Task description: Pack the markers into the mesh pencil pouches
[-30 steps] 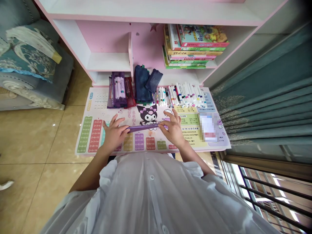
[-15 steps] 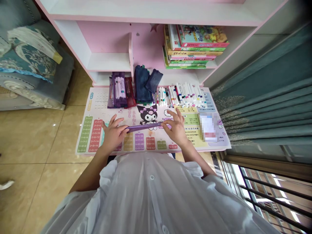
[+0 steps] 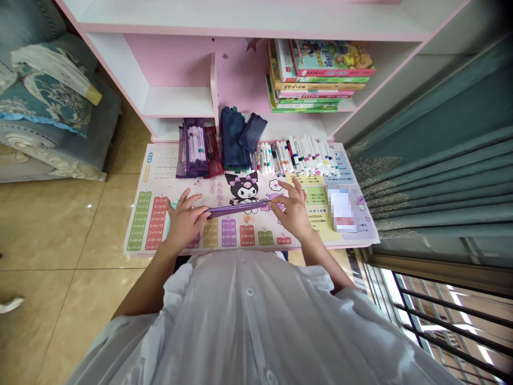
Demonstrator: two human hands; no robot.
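A purple mesh pouch point(image 3: 237, 208) is stretched flat between my two hands, its long edge toward me, above the printed desk mat point(image 3: 200, 184). My left hand point(image 3: 186, 218) pinches its left end between thumb and forefinger, with the other fingers spread. At the right end, my right hand point(image 3: 292, 209) pinches the edge with thumb and forefinger, the rest of its fingers raised. Beyond the pouch lie a purple pouch of markers point(image 3: 196, 145), a red pouch point(image 3: 212, 152), dark blue pouches point(image 3: 232, 141) and a row of loose white markers point(image 3: 308, 155).
A phone point(image 3: 342, 208) with a blurred screen lies at the mat's right side. Behind the desk, a pink and white shelf point(image 3: 178, 100) holds a stack of books point(image 3: 320, 88). A teal curtain point(image 3: 433, 171) hangs on the right; an armchair point(image 3: 52, 133) stands left.
My right hand has shifted slightly to the right along the pouch's edge. My left hand and the things on the desk look almost the same.
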